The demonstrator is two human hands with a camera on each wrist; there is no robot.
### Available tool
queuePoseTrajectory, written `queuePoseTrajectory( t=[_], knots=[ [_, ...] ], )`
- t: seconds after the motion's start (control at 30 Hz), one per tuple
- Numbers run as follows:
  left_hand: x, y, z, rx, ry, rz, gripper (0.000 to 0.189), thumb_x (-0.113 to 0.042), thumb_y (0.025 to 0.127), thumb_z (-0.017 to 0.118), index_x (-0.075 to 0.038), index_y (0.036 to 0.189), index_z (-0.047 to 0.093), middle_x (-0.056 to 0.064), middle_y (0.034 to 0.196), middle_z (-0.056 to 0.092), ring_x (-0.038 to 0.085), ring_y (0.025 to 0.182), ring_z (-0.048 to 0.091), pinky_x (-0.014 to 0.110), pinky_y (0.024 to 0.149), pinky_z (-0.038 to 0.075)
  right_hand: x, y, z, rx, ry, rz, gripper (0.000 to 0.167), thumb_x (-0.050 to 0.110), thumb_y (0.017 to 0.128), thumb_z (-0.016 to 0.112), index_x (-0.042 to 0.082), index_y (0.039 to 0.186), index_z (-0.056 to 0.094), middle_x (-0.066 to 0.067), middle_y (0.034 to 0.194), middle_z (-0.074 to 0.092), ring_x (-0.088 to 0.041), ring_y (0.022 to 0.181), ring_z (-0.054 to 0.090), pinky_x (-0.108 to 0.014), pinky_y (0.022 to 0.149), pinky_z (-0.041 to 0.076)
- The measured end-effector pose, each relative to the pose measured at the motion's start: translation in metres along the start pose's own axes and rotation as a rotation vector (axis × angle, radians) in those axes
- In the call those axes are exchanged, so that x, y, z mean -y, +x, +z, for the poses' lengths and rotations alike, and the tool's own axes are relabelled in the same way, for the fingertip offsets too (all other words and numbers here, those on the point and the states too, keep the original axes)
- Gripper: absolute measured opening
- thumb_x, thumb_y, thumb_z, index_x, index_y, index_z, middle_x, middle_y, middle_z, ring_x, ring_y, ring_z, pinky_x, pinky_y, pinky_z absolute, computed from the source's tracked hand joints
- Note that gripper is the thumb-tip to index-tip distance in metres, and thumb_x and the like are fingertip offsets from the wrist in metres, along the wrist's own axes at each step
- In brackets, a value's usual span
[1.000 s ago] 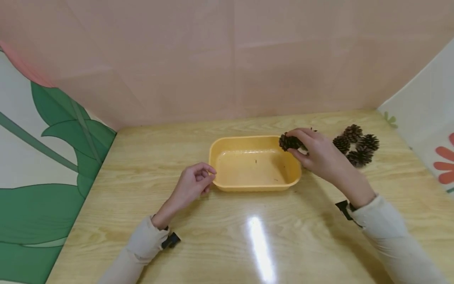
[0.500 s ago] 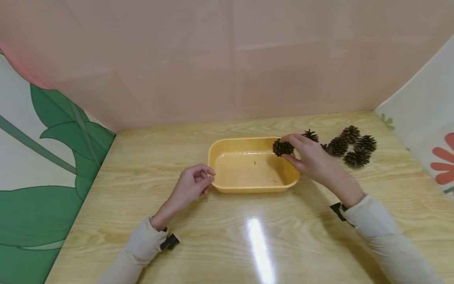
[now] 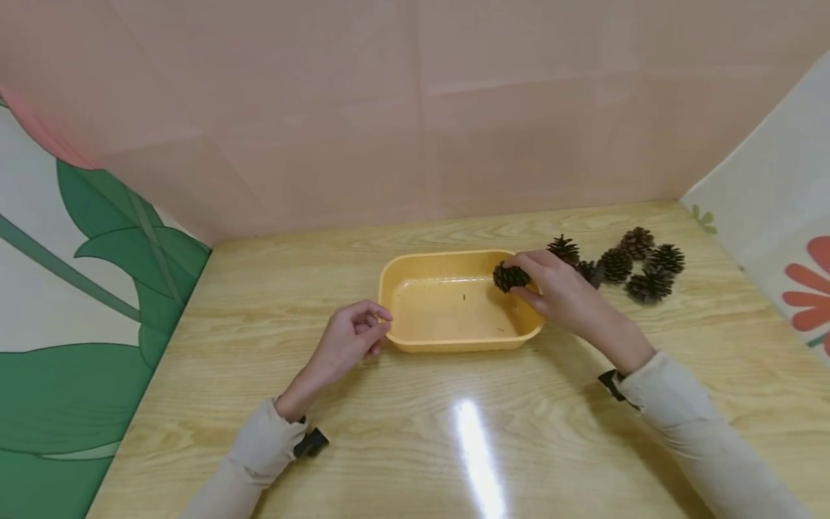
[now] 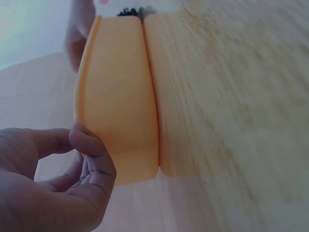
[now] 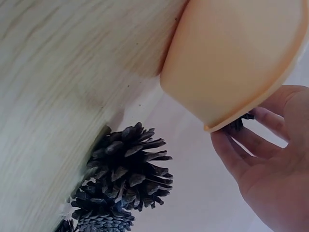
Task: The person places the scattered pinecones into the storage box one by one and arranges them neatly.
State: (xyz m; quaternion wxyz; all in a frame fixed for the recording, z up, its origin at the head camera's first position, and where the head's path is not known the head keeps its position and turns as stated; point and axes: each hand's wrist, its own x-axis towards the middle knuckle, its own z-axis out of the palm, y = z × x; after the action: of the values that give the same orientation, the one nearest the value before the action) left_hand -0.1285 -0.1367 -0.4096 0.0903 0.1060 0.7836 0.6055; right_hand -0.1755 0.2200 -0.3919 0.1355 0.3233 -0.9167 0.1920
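A yellow plastic basin [image 3: 454, 344] stands on the wooden table. At its left end my left hand [image 3: 346, 339] pinches the rim between thumb and forefinger, as the left wrist view shows from the side. My right hand [image 3: 563, 294] holds a dark brown pine cone [image 3: 509, 277] by thumb and fingers, just inside the basin's right end at about rim height. In the right wrist view the basin wall [image 5: 227, 63] hides most of that cone. A few tiny dark bits lie on the basin floor.
Right of the basin lie several more pine cones, among them one behind my right hand [image 3: 563, 249] and a cluster farther right [image 3: 650, 284]. A pink covered wall [image 3: 415, 130] closes off the table's back, with painted panels at both sides.
My right hand has carried the pine cone left and slightly down, from the basin's right rim to inside it. My left hand has stayed at the rim.
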Motion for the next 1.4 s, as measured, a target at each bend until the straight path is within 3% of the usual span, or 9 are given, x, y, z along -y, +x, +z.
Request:
queuePoseTrajectory(
  t=[0.53,0.9,1.27,1.4],
  knots=[
    [0.001,0.000,0.000,0.003,0.012,0.009,0.015,-0.003,0.096,0.063,0.009,0.106,0.063,0.026,0.078,0.059,0.019,0.055,0.056,0.029,0.048,0.048,-0.005,-0.001,0.002,-0.029,0.003,-0.033,0.039,-0.003,0.082,0.078,-0.001,0.119,0.065,-0.018,0.113,0.063,-0.033,0.105,0.058,-0.049,0.083,0.054],
    [0.001,-0.001,0.000,-0.004,0.017,0.008,0.014,-0.003,0.096,0.063,0.008,0.105,0.064,0.016,0.074,0.059,0.018,0.055,0.056,0.030,0.049,0.049,-0.004,-0.002,-0.004,-0.046,-0.024,-0.027,0.035,0.001,0.082,0.080,-0.002,0.114,0.067,-0.019,0.108,0.066,-0.035,0.100,0.060,-0.050,0.081,0.053],
    [0.001,-0.001,-0.001,0.006,0.012,0.007,0.017,-0.006,0.097,0.064,0.008,0.107,0.064,0.018,0.076,0.059,0.018,0.055,0.056,0.030,0.050,0.050,0.002,0.000,-0.013,-0.042,-0.018,0.004,0.037,0.003,0.083,0.080,0.000,0.117,0.067,-0.018,0.114,0.066,-0.036,0.104,0.060,-0.052,0.087,0.052],
    [0.002,-0.001,-0.001,0.011,0.010,0.012,0.017,-0.005,0.097,0.063,0.009,0.107,0.063,0.020,0.076,0.059,0.018,0.055,0.056,0.030,0.049,0.049,0.003,-0.001,-0.017,-0.055,-0.044,-0.022,0.037,0.001,0.082,0.080,0.000,0.116,0.067,-0.019,0.115,0.066,-0.037,0.105,0.061,-0.052,0.087,0.052]
  ],
)
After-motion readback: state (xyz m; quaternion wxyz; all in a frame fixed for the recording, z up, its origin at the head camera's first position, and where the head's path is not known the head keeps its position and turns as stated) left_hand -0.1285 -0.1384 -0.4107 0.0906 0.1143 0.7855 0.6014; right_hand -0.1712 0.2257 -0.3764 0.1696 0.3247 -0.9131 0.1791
